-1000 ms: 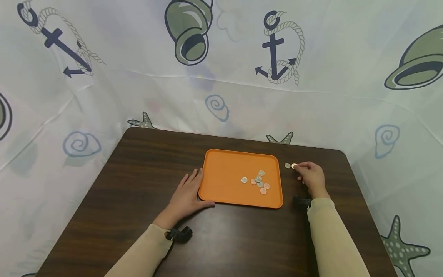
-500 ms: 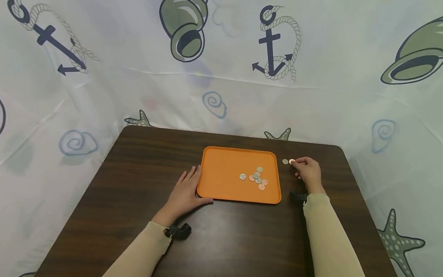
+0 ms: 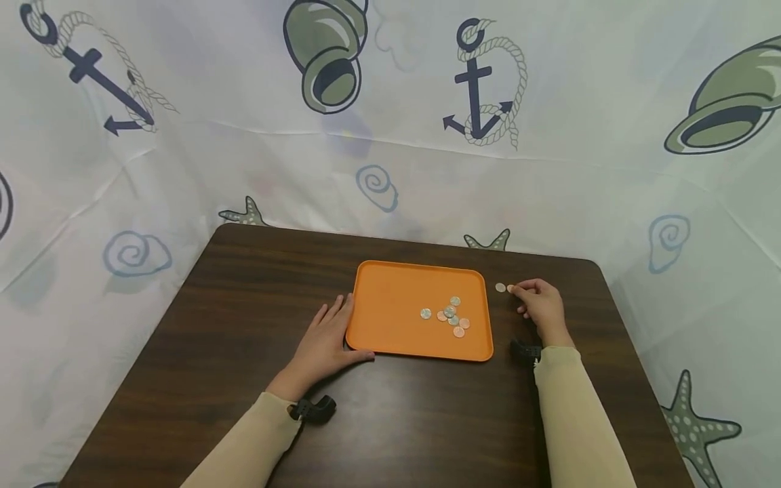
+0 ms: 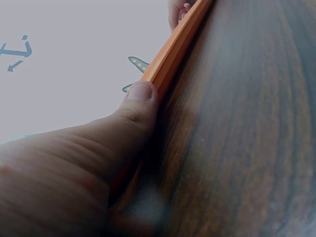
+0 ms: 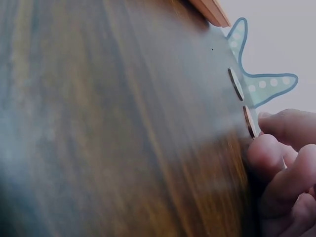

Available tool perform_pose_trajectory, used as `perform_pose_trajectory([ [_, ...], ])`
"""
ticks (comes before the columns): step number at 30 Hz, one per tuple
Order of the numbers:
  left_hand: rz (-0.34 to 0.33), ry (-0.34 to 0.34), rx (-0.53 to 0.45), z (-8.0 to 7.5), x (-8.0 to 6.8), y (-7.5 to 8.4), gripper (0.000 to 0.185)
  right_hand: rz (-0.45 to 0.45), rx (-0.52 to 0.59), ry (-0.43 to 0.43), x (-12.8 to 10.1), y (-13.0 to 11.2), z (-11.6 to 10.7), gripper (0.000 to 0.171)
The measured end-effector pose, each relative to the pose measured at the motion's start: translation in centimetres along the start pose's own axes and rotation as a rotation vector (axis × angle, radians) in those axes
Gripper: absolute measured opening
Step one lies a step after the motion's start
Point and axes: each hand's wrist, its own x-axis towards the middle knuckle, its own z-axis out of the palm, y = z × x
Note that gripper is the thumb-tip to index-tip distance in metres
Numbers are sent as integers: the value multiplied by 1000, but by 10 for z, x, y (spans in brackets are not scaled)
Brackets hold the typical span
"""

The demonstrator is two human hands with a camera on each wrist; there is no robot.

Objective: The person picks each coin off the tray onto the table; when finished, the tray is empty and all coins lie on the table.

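On the dark wooden table [image 3: 213,352], the left hand [image 3: 323,342] lies flat with relaxed fingers against the near left corner of the orange tray [image 3: 390,305], its thumb [image 4: 136,106] pressed along the tray's near rim. The right hand [image 3: 539,306] rests on the table just right of the tray, fingers curled, their tips touching a copper coin [image 3: 510,289] that lies flat on the wood; whether they actually pinch it I cannot tell. A silver coin [image 3: 500,287] lies just beside it toward the tray, and a small cluster of coins [image 3: 450,316] sits inside the tray's right half.
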Motion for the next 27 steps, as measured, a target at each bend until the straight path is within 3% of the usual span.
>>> perform_pose_trajectory([
  [4, -5, 9, -12, 1, 0, -1, 135, -3, 35, -6, 1, -2, 0, 41],
  [8, 3, 7, -8, 3, 0, -3, 137, 20, 139, -21, -4, 0, -1, 44],
  [14, 3, -1, -7, 4, -1, -4, 137, 93, 275, -147, -26, -15, -6, 44],
  [20, 4, -2, -4, 1, -5, -4, 136, -77, 131, -185, -68, -48, 6, 39],
  [27, 3, 2, 6, 1, -3, -4, 135, -263, -207, -273, -90, -61, 38, 33],
])
